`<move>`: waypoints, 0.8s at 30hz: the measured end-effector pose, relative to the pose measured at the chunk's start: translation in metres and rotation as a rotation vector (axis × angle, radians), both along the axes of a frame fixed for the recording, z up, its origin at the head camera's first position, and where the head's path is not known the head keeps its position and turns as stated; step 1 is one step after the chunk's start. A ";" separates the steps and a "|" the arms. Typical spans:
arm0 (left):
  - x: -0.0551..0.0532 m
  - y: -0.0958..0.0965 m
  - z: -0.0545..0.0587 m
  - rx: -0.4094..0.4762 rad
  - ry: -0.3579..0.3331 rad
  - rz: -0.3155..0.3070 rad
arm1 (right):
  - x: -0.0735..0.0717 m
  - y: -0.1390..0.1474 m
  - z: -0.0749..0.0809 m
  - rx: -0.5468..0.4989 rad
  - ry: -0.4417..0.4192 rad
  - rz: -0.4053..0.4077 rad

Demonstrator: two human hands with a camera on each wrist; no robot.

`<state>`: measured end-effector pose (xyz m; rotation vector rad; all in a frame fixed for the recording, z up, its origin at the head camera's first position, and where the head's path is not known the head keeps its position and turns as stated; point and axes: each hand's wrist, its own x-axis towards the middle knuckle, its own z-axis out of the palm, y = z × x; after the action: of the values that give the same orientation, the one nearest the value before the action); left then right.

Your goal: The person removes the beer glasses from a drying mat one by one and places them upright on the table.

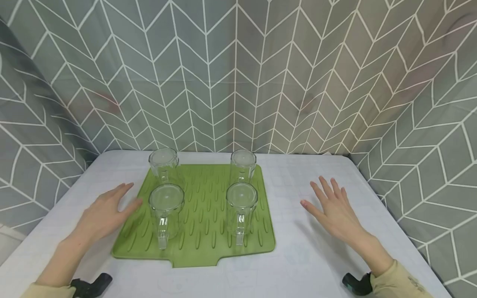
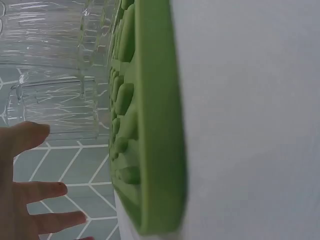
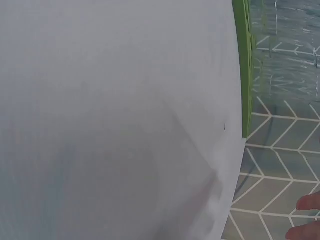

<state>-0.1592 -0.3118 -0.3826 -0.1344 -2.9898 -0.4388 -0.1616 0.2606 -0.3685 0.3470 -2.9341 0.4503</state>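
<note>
My left fingers (image 1: 121, 190) spread, empty, by green mat's (image 1: 195, 252) left edge; right fingers (image 1: 326, 188) spread, empty, above tabletop (image 1: 290, 265). Four glass mugs (image 1: 167, 198) stand on mat, near pair's handles (image 1: 162, 232) toward me. I'd grip gently, lift straight, keeping glass from clinking.

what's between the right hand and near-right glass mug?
Head view: from right hand to glass mug, bare white tablecloth, then a strip of ridged green mat.

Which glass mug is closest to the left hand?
The near left mug on the green mat: the left hand is just beside it, while the far left mug and both right mugs stand farther off.
</note>
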 end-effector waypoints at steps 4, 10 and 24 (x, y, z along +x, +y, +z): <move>-0.001 0.001 -0.003 0.030 -0.051 -0.002 | 0.001 -0.005 -0.001 -0.044 -0.020 0.009; -0.001 0.003 -0.008 0.092 -0.083 0.008 | 0.005 -0.016 -0.001 -0.114 -0.017 0.005; -0.001 0.003 -0.021 0.374 -0.063 -0.014 | 0.010 -0.047 0.004 -0.282 0.065 0.054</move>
<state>-0.1604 -0.3091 -0.4032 -0.1077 -2.9022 -1.0074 -0.1517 0.2134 -0.3647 0.3946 -2.7523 0.8309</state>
